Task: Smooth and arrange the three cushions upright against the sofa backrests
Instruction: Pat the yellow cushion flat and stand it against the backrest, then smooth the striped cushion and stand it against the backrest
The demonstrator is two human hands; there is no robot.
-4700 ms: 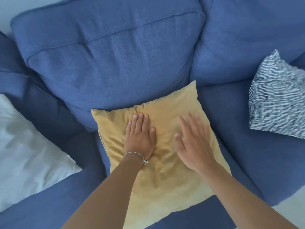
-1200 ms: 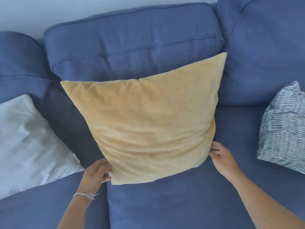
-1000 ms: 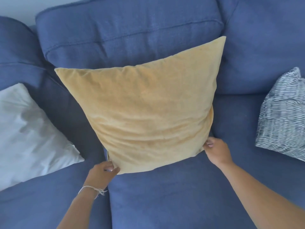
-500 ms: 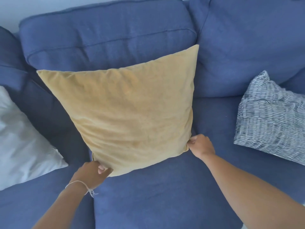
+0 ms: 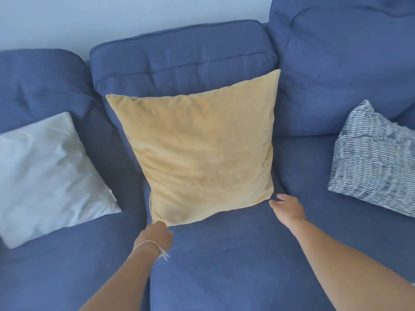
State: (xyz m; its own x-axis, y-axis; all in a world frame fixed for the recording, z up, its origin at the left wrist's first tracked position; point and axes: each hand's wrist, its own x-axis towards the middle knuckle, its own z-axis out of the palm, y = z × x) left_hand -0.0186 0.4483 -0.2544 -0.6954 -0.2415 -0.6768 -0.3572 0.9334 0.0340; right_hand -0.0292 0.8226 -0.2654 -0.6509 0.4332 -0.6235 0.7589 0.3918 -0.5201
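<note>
The yellow cushion (image 5: 202,149) stands upright, leaning on the middle backrest (image 5: 179,55) of the blue sofa. My left hand (image 5: 156,235) is at its lower left corner with fingers curled and hidden, so I cannot tell if it grips. My right hand (image 5: 288,207) sits just off the lower right corner, fingers loose and holding nothing. The white cushion (image 5: 47,173) lies slumped on the left seat. The blue-and-white striped cushion (image 5: 372,160) lies tilted on the right seat below the right backrest (image 5: 336,70).
A bare stretch of seat (image 5: 224,261) spreads in front of the yellow cushion. The left backrest (image 5: 40,81) rises behind the white cushion. A pale wall (image 5: 112,16) shows above the sofa.
The yellow cushion went from flat under my palms to upright against the middle backrest. In the last half second my right hand came off its lower right corner.
</note>
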